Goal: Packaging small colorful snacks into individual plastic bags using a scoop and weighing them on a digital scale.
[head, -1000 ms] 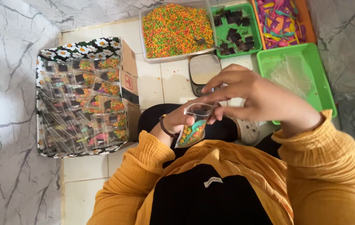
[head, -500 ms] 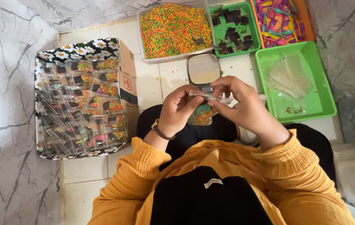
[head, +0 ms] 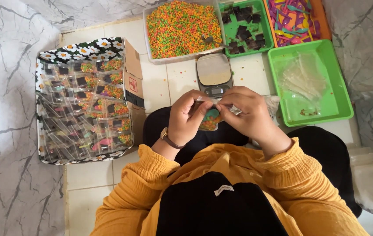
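While the box (head: 85, 102) of filled packets fills the left of the frame, trays sit along the top: sprinkles tub (head: 182, 28), green tray (head: 341, 94) of empty bags, scale (head: 214, 74). At centre, left hand (head: 186, 120) and right hand (head: 250, 113) both pinch shut on the top edge of a small packet (head: 209, 122). Judgement: press evenly along the seal, keeping the packet upright so nothing spills.

My left hand (head: 189, 117) and right hand (head: 246, 114) hide most of the small clear packet (head: 209, 122), its top edge unreadable to me
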